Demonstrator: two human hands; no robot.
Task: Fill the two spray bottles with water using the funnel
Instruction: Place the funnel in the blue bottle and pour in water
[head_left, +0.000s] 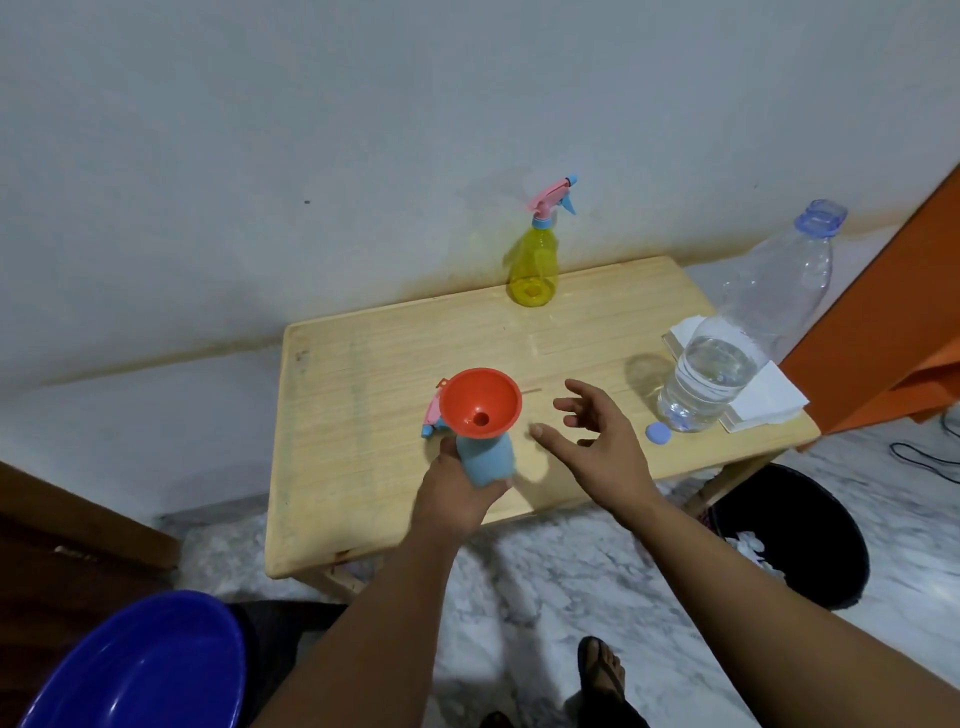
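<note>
2 spray bottles in view, ordered big to small. Wooden table (363, 493) sits low against the white wall. Black bin (810, 530) on the marble floor by the table's right near corner, white scraps inside. Blue basin (140, 670) at bottom left, partly cut off. Clear water bottle (737, 343) stands uncapped at the table's right edge, partly filled, resting on the white napkins (769, 395). Your right hand (597, 441) hovers over the table between the funnel and the water bottle, fingers spread and relaxed, holding nothing. Your left hand (457, 493) grips the blue spray bottle (485, 460) from below, fingers wrapped round its body, near the table's front-center. Yellow spray bottle (535, 265) stands upright at the back edge near the wall, pink-and-blue sprayer head on. Orange funnel (480, 402) sits in the blue bottle's neck, mouth up. Pink-and-blue sprayer head (434, 418) lies on the table just left of the funnel, partly hidden. Blue cap (658, 434) lies on the table just beside the water bottle's base.
</note>
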